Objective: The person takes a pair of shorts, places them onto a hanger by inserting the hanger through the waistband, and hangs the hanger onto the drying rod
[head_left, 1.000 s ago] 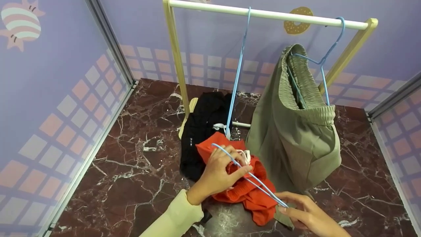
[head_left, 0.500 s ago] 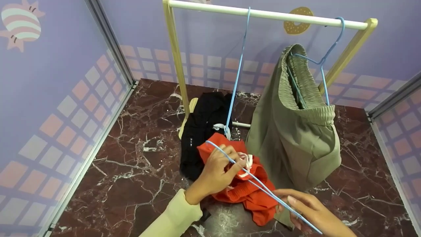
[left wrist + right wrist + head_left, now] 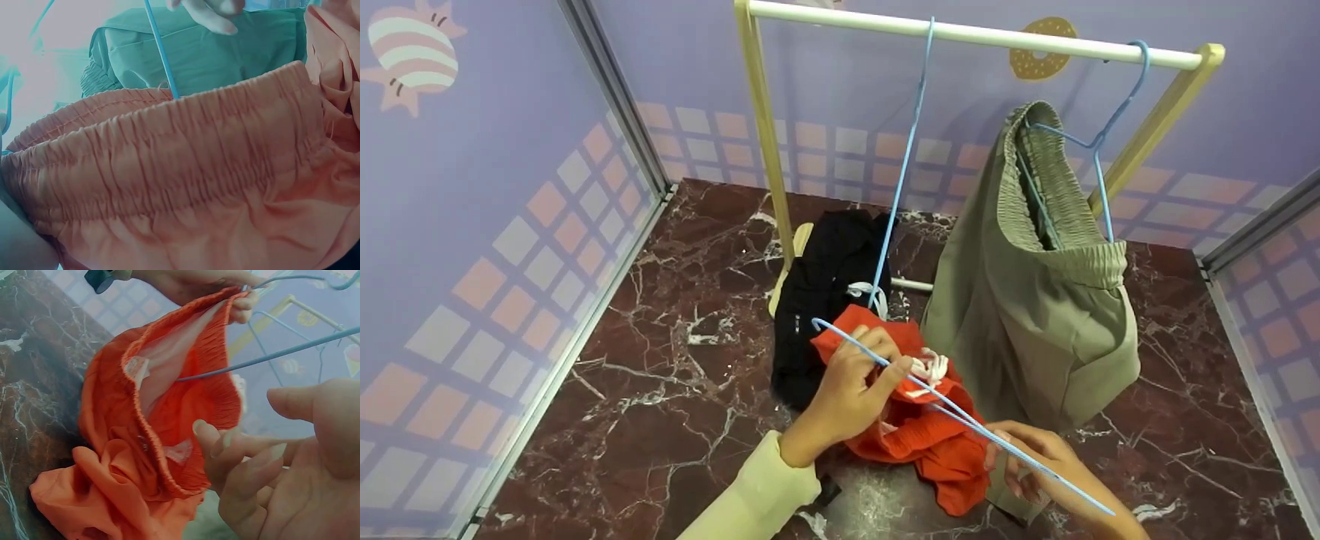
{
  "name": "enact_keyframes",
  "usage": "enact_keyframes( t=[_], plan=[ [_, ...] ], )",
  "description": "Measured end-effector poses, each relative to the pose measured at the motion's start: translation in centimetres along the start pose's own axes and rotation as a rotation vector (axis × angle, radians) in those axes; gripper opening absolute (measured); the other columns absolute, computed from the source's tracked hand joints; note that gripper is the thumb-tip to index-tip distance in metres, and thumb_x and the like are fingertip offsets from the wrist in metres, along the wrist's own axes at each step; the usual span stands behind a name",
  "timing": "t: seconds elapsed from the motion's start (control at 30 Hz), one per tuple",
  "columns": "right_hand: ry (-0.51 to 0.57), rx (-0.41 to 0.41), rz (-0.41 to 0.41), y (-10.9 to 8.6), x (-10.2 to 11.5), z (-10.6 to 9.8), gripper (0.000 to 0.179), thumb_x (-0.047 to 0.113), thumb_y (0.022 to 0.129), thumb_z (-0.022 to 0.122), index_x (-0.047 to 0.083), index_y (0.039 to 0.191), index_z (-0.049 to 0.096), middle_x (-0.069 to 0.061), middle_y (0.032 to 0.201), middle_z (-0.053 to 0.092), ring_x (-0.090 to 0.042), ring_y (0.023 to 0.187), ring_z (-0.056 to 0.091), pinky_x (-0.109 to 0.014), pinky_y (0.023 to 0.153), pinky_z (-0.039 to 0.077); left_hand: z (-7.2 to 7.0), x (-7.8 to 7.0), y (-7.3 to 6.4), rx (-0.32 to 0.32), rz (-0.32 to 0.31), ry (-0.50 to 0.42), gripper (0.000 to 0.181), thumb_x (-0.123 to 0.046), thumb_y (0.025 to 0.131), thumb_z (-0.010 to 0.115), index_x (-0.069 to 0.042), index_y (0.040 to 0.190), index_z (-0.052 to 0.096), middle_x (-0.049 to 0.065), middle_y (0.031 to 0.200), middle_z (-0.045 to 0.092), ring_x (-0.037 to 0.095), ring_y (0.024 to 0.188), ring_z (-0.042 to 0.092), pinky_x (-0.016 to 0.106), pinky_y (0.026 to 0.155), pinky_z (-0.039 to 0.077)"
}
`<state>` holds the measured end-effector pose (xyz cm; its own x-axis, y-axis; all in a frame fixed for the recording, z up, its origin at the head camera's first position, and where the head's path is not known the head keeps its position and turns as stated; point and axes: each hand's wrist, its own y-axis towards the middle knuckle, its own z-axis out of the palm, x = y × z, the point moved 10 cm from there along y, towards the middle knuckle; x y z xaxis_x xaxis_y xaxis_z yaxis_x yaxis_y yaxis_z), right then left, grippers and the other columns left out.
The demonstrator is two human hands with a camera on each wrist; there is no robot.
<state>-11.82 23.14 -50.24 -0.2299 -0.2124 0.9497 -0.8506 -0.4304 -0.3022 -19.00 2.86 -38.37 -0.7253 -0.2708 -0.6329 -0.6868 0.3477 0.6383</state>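
Note:
Red-orange pants (image 3: 952,472) with an elastic waistband (image 3: 169,157) and white drawstring (image 3: 931,367) are bunched low in the middle. My left hand (image 3: 844,394) grips the waistband together with a light-blue clothes hanger (image 3: 1072,489). The hanger's hook points up-left beyond my left knuckles; its long end slants down over my right forearm. One arm of the hanger runs inside the open waist, as the right wrist view shows. My right hand (image 3: 270,478) is at the opposite edge of the waistband, fingers loosely bent, fingertips right at the rim and thumb held apart.
A clothes rack (image 3: 840,20) with a white bar stands ahead. Khaki pants (image 3: 1057,322) hang at its right on a blue hanger. Another blue hanger (image 3: 906,161) drops from the bar to a black garment (image 3: 825,292) with white drawstring. Purple panels enclose the marble-patterned floor (image 3: 675,420).
My right hand has let go of the hanger's end and moved to the waistband's edge. The hanger has tilted, its hook shifting left and its far end reaching down-right.

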Motion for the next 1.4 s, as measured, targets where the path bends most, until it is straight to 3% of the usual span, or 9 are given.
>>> enact_keyframes(
  t=[0.17,0.43,0.57,0.67,0.8,1.07,1.4],
  plan=[
    [-0.003,-0.195,0.043,1.0,-1.0,-1.1,0.037,0.028,0.103,0.046,-0.002,0.123,0.056,-0.004,0.086,0.063,-0.01,0.058,0.055,-0.026,0.047,0.045,-0.3,-0.3,0.1,-0.028,0.013,-0.023,0.034,-0.023,0.098,0.054,-0.014,0.066,0.049,-0.003,0.072,0.049,0.011,0.07,0.038,0.024,0.069,0.032],
    [-0.001,-0.384,0.038,1.6,-1.4,-1.7,0.02,0.012,0.094,0.062,0.0,0.11,0.058,0.0,0.08,0.064,-0.011,0.056,0.053,-0.026,0.051,0.046,-1.4,-0.8,0.1,-0.107,0.04,-0.108,0.033,-0.025,0.101,0.05,-0.014,0.07,0.053,-0.001,0.071,0.049,0.011,0.07,0.043,0.025,0.069,0.034],
    [0.038,-0.498,0.057,1.6,-1.4,-1.9,0.03,0.003,0.084,0.071,-0.001,0.106,0.051,-0.001,0.078,0.058,-0.01,0.053,0.049,-0.024,0.048,0.041,-1.9,-1.2,0.2,-0.123,0.04,-0.136,0.035,-0.028,0.102,0.048,-0.015,0.07,0.054,-0.001,0.072,0.051,0.011,0.071,0.044,0.025,0.068,0.036],
    [0.032,-0.545,0.025,1.8,-1.1,-1.7,0.04,-0.003,0.08,0.073,-0.002,0.113,0.049,-0.001,0.075,0.055,-0.008,0.054,0.046,-0.021,0.049,0.037,-2.1,-1.6,0.3,-0.128,0.042,-0.153,0.036,-0.029,0.102,0.047,-0.015,0.07,0.055,-0.001,0.072,0.052,0.012,0.072,0.045,0.025,0.068,0.036],
    [-0.006,-0.541,-0.001,2.2,-0.9,-1.4,0.046,-0.002,0.077,0.076,-0.003,0.118,0.057,0.001,0.072,0.054,-0.006,0.059,0.047,-0.019,0.054,0.038,-2.5,-2.2,0.3,-0.136,0.048,-0.182,0.038,-0.031,0.103,0.046,-0.014,0.07,0.055,-0.001,0.072,0.051,0.012,0.072,0.044,0.025,0.067,0.036],
    [-0.094,-0.463,-0.056,2.9,-1.1,-0.7,0.026,0.003,0.081,0.075,-0.006,0.105,0.068,0.007,0.08,0.067,-0.003,0.071,0.058,-0.019,0.066,0.049,-3.7,-3.3,0.6,-0.184,0.084,-0.247,0.037,-0.028,0.103,0.046,-0.013,0.07,0.055,0.001,0.072,0.052,0.013,0.076,0.047,0.027,0.071,0.04],
    [0.01,-0.492,-0.055,2.4,-1.6,-1.5,0.017,0.003,0.085,0.07,-0.005,0.098,0.064,0.004,0.083,0.066,-0.007,0.075,0.06,-0.022,0.068,0.05,-4.7,-2.9,0.9,-0.215,0.069,-0.287,0.043,-0.033,0.103,0.043,-0.01,0.069,0.055,0.003,0.07,0.051,0.014,0.073,0.045,0.027,0.067,0.039]
  ],
)
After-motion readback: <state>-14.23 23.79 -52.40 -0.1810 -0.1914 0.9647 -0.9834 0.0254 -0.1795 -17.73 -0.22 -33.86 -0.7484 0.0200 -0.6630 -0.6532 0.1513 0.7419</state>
